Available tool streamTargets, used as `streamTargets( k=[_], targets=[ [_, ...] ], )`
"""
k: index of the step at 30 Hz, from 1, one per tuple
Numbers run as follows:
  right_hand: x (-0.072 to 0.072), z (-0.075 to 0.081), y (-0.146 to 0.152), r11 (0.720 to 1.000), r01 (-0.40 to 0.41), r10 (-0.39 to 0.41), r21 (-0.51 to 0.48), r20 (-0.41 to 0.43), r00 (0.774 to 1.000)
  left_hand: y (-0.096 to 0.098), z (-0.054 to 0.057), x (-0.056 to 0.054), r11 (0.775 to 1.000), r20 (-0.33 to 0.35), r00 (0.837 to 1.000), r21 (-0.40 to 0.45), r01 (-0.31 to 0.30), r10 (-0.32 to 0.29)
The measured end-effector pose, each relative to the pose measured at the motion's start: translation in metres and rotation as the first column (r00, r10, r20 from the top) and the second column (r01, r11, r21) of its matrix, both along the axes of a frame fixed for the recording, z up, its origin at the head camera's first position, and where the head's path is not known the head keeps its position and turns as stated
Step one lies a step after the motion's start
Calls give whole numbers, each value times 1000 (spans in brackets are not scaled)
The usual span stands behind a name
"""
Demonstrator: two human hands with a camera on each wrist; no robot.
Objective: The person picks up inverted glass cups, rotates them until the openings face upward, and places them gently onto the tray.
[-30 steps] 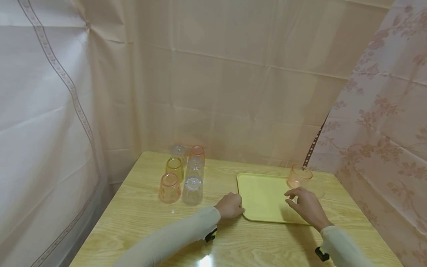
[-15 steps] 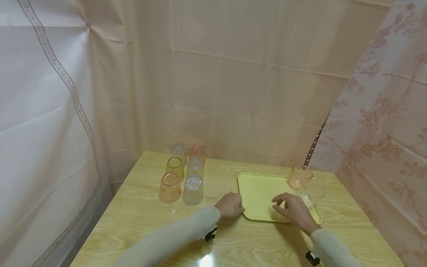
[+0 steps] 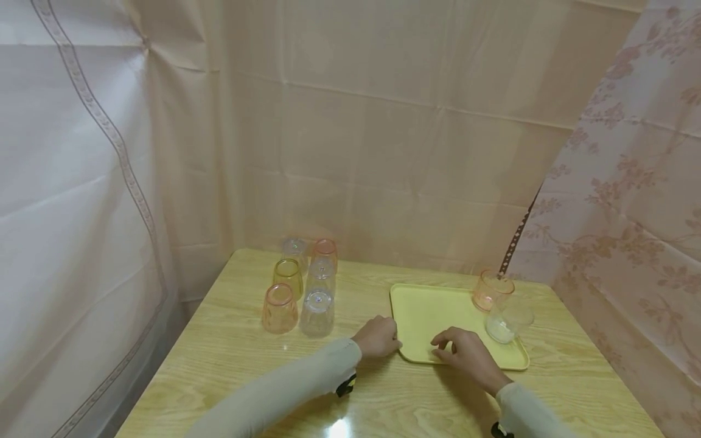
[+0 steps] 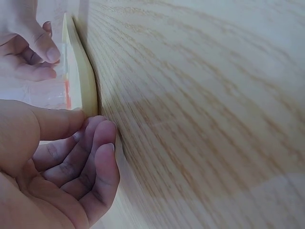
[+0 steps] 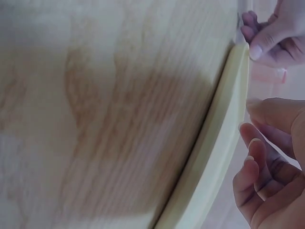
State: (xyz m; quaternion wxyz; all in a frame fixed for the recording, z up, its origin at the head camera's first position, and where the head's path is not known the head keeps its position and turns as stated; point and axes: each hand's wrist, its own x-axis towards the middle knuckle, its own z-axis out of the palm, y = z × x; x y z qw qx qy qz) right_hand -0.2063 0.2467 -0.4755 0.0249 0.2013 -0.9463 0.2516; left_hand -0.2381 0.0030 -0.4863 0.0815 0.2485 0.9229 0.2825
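A yellow tray (image 3: 432, 313) lies on the table. My left hand (image 3: 376, 337) pinches its left edge between thumb and fingers, as the left wrist view shows at the tray's rim (image 4: 83, 76). Above the tray's front part hovers my right hand (image 3: 465, 354), fingers loosely bent and nothing between them. On the tray's right side a clear glass (image 3: 501, 328) stands upright, mouth up. Behind it, at the back right corner, is an orange-pink glass (image 3: 491, 293), also mouth up.
Left of the tray, several tumblers stand upside down in two rows: an orange one (image 3: 280, 311) and a clear one (image 3: 317, 316) in front, a yellow one (image 3: 288, 278) and others behind. Curtains hang behind and beside the wooden table (image 3: 230, 353).
My right hand has moved left and toward me, away from the clear glass, which now shows fully on the tray. My left hand has stayed at the tray's edge.
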Motion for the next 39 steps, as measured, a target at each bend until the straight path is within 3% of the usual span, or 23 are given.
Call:
streamTargets(
  k=[19, 30, 39],
  targets=[
    [5, -13, -20, 991, -125, 125, -38, -6, 992, 1, 6, 1, 999, -10, 999, -34, -31, 31],
    [5, -12, -31, 984, -180, 178, -15, -72, 981, -1, 3, -1, 1000, -43, 999, -24, -9, 8],
    [7, -12, -37, 982, -186, 186, -5, -62, 981, -8, 7, -1, 1000, -63, 998, -22, 5, -6]
  ],
)
